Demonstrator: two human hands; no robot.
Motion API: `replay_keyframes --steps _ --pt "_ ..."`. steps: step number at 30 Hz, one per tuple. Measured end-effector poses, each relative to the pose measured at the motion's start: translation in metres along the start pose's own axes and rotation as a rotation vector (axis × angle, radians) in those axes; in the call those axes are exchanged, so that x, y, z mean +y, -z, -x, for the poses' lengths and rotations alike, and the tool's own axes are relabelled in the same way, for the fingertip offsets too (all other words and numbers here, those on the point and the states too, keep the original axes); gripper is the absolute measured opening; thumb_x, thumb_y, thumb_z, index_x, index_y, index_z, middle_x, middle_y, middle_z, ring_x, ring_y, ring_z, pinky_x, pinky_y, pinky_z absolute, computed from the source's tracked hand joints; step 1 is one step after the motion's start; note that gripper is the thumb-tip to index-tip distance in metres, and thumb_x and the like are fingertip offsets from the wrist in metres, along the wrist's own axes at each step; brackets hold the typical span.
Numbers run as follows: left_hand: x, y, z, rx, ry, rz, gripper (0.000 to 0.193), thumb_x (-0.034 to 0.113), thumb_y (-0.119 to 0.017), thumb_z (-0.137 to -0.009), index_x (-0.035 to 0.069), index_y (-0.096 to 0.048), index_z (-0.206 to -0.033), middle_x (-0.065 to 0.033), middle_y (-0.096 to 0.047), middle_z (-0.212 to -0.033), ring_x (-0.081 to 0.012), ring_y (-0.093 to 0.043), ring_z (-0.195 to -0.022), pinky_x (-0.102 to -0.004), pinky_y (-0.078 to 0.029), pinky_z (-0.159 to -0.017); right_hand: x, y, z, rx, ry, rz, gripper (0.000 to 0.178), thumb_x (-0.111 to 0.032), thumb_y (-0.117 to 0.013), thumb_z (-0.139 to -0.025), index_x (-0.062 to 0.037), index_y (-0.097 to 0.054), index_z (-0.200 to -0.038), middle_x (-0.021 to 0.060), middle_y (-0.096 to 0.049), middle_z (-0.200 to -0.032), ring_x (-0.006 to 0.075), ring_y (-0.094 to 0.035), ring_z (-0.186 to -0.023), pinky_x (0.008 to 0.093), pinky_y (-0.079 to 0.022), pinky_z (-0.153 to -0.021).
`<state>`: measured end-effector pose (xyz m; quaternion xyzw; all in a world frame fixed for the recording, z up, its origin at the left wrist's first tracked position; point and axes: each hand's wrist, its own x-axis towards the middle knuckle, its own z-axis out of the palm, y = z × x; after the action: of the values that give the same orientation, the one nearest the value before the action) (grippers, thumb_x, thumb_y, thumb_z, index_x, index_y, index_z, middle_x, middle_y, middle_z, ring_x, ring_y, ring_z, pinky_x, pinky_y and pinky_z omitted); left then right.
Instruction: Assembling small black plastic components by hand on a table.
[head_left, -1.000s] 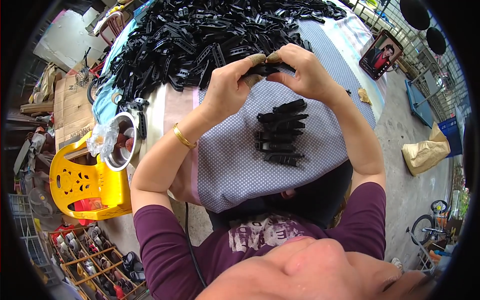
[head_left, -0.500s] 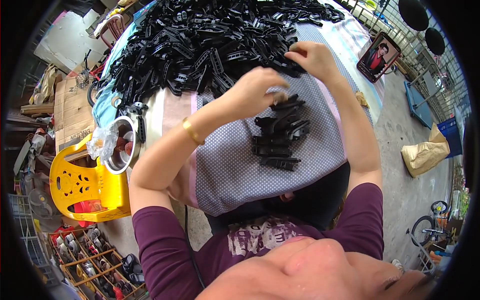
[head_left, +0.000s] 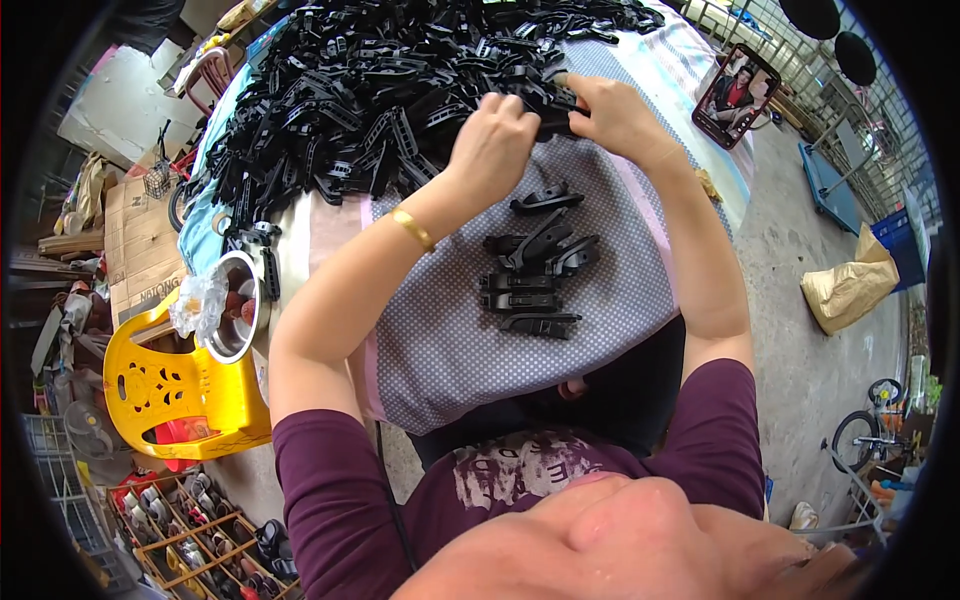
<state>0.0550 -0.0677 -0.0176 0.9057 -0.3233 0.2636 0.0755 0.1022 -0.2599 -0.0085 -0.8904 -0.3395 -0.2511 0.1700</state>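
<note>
A heap of long, narrow black plastic parts (head_left: 350, 100) covers the far half of the cloth-covered table. At its near edge my left hand (head_left: 497, 142) is closed, fingers curled down; what lies under the fingertips is hidden. Just right of it, my right hand (head_left: 615, 118) bends its thumb and forefinger around a black plastic part at the heap's edge. Closer to me, a small row of separate black parts (head_left: 540, 245) lies on the grey dotted cloth (head_left: 430, 330), one of them apart at the far end.
A phone (head_left: 736, 95) with a lit screen stands at the table's right. On the left, a metal bowl (head_left: 236, 345) with round reddish things and a plastic bag rests by a yellow chair (head_left: 150, 375). A brown paper sack (head_left: 850, 285) sits on the floor at right.
My left hand has moved away from the small row, up to the heap beside my right hand. One black part now lies uncovered at the row's far end. My view has shifted slightly.
</note>
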Motion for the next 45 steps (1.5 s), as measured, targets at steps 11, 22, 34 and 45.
replay_keyframes --steps 11,22,34,45 --pt "-0.024 0.06 0.044 -0.303 0.774 1.529 0.037 0.0 -0.054 -0.076 -0.005 -0.055 -0.112 -0.0047 -0.063 -0.086 -0.0054 -0.046 -0.059 -0.0167 -0.038 -0.053 -0.071 0.003 -0.003 -0.066 0.095 -0.871 0.028 -0.005 -0.069 -0.067 -0.0044 -0.064 -0.094 0.0045 -0.063 -0.097 0.0156 -0.059 -0.095 0.0328 -0.043 -0.091" --pt "-0.031 0.068 0.054 -0.378 0.667 1.582 0.04 0.014 -0.066 -0.08 -0.007 -0.054 -0.112 0.0007 -0.056 -0.078 -0.0037 -0.044 -0.058 -0.0152 -0.036 -0.052 -0.075 -0.005 -0.003 -0.167 0.086 -0.912 0.024 -0.006 -0.071 -0.066 -0.0052 -0.066 -0.09 0.0054 -0.062 -0.1 0.0176 -0.059 -0.095 0.0328 -0.044 -0.092" --pt "-0.008 0.07 0.054 -0.042 0.418 0.844 0.031 0.001 -0.066 -0.075 -0.002 -0.06 -0.106 -0.0062 -0.065 -0.076 -0.0048 -0.051 -0.061 -0.0212 -0.044 -0.056 -0.073 0.01 -0.002 -0.306 0.036 -0.827 0.041 -0.016 -0.071 -0.073 -0.0008 -0.059 -0.109 0.0076 -0.065 -0.091 0.0128 -0.06 -0.084 0.027 -0.049 -0.078" --pt "-0.009 0.053 0.061 -0.063 0.43 0.941 0.031 0.011 -0.069 -0.076 0.002 -0.062 -0.105 -0.0088 -0.064 -0.072 -0.0058 -0.051 -0.057 -0.0211 -0.043 -0.053 -0.051 0.008 -0.006 -0.335 -0.133 -0.933 0.035 -0.027 -0.064 -0.083 -0.0021 -0.061 -0.107 0.0089 -0.066 -0.093 0.0149 -0.063 -0.08 0.0257 -0.05 -0.073"
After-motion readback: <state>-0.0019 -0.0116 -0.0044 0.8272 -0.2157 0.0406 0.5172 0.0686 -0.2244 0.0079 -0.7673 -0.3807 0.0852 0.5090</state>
